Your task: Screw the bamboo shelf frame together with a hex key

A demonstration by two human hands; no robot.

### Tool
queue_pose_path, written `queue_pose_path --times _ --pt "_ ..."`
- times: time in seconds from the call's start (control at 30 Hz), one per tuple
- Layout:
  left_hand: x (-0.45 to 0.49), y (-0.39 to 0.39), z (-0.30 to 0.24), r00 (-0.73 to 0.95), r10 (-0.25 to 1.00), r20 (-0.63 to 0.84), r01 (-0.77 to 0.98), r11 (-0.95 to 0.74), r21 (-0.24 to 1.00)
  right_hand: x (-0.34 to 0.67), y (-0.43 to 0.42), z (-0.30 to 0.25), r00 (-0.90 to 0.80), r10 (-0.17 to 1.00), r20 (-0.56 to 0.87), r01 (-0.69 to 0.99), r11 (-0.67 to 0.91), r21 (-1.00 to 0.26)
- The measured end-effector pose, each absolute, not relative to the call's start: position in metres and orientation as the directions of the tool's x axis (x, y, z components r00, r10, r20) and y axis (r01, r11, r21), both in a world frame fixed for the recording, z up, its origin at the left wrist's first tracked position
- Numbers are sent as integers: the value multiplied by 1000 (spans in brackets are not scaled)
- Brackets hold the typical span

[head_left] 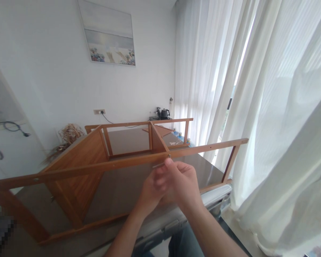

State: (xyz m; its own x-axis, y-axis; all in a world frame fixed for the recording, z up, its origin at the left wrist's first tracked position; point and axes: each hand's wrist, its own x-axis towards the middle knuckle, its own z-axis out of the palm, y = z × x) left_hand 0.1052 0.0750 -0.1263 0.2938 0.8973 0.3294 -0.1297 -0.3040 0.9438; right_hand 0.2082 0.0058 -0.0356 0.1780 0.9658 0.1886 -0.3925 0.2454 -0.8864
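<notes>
A wooden furniture frame [77,167] of brown rails and panels lies on a dark table [120,192]. My right hand [182,182] is closed in a pinch on a small metal tool [159,165], its tip at a screw [169,156] in the near rail where the middle divider [157,141] meets it. My left hand [149,191] sits just behind and under the right one, fingers curled; what it holds, if anything, is hidden.
White curtains [270,125] hang close on the right. A kettle [164,113] stands on a small stand at the back wall, with dried grass [68,134] to its left. A framed picture [109,35] hangs above. A white cabinet [5,142] stands at far left.
</notes>
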Motion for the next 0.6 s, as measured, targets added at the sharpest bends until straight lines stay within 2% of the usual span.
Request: queue_pose_path --times 0.1,0.17,0.23,0.3,0.33,0.4,0.5,0.6 --pt "104 76 -134 373 873 314 -169 -269 948 218 8 -34 356 858 371 -156 446 -881" --pt "103 78 -138 383 869 313 -170 -266 949 225 10 -32 417 691 590 99 611 -785" --pt "102 79 -142 367 873 320 -143 -287 947 234 10 -29 310 470 827 415 716 -562" --pt "101 79 -143 350 880 321 -115 -300 947 243 10 -24 86 271 959 635 726 -262" --pt "101 79 -144 343 883 321 -103 -305 947 247 10 -21 -21 204 979 689 712 -134" --pt "101 79 -144 337 885 321 -91 -309 947 254 8 -16 -179 136 974 732 680 39" --pt "101 77 -142 346 883 318 -113 -297 948 260 6 -11 -315 113 942 754 633 176" --pt "102 76 -140 345 885 312 -121 -287 950 260 6 -7 -376 104 921 781 571 254"
